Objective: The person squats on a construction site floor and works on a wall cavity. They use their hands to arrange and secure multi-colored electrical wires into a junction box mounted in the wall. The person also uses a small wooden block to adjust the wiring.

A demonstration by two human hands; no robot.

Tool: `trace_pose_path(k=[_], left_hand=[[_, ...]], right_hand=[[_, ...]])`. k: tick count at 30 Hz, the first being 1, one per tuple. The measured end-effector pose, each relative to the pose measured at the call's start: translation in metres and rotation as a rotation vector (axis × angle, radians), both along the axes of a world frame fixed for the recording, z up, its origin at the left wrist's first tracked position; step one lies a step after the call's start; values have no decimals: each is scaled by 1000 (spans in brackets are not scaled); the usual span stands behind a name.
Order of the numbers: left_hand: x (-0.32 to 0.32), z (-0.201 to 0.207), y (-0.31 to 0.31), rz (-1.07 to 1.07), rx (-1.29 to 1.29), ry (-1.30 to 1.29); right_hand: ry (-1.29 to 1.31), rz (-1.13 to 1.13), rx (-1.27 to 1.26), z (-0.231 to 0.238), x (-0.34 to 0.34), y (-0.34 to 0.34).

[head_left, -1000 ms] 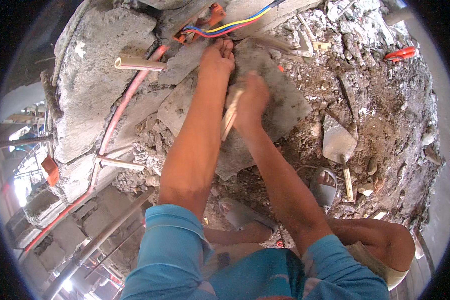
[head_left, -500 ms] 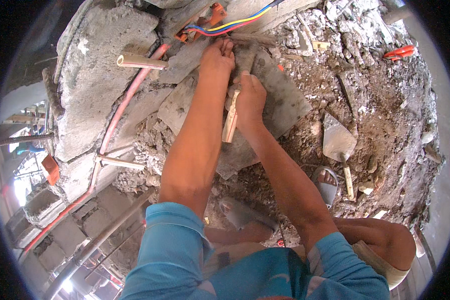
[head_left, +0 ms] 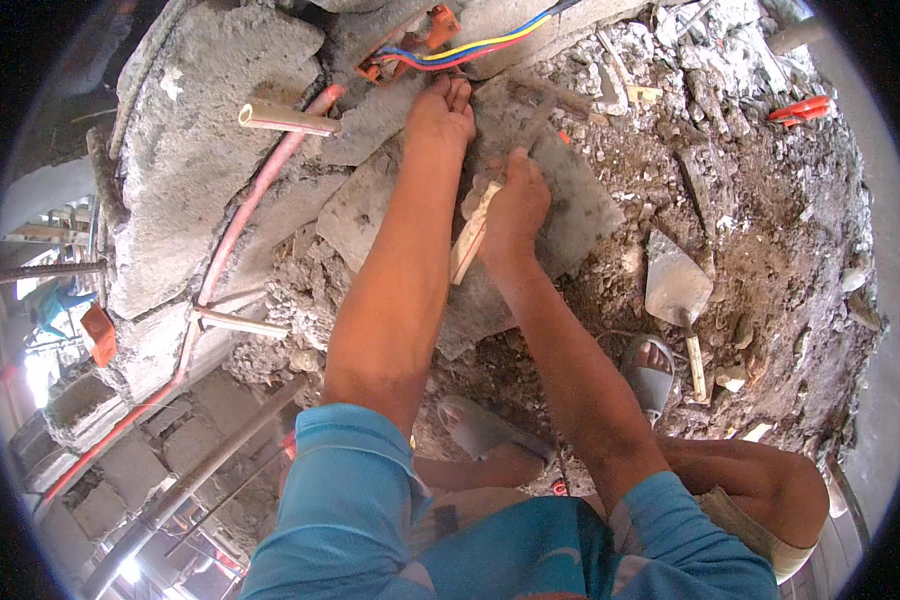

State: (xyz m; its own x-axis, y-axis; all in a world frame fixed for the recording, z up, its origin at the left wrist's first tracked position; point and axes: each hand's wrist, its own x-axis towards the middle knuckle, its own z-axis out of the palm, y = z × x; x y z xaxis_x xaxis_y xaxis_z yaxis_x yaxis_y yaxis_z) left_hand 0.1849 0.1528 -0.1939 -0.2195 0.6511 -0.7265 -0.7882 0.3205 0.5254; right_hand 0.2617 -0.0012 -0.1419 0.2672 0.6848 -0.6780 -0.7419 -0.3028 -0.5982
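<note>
My left hand is at the foot of the broken concrete, just below a bundle of red, blue and yellow wires. Its fingers are curled in, and whatever they hold is hidden. Beside it, my right hand grips a tool with a pale wooden handle. The handle's end sticks out toward me, while a grey, blurred part of the tool points away past my fingers. Both hands are over a flat, dusty grey slab.
A trowel lies on the rubble to the right, near my sandalled foot. Farther off is an orange-red tool. Along the concrete on the left runs an orange conduit, with a pale stick across it.
My right hand has shifted slightly right, and the tool's far part has swung to the right with it. My left hand stays nearly in place by the wires.
</note>
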Motion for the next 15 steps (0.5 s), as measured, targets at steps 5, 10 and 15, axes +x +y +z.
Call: trace_pose_path(k=[5,10,15], left_hand=[[14,-2,-3,-52,47,6],[8,-8,5,37,-1,-53],[-18,-47,16,-147,80,97]], right_hand=[[-448,51,191,-47,-12,11],[-74,86,94,-18,7,12],[-18,-70,-15,-17,15,10]])
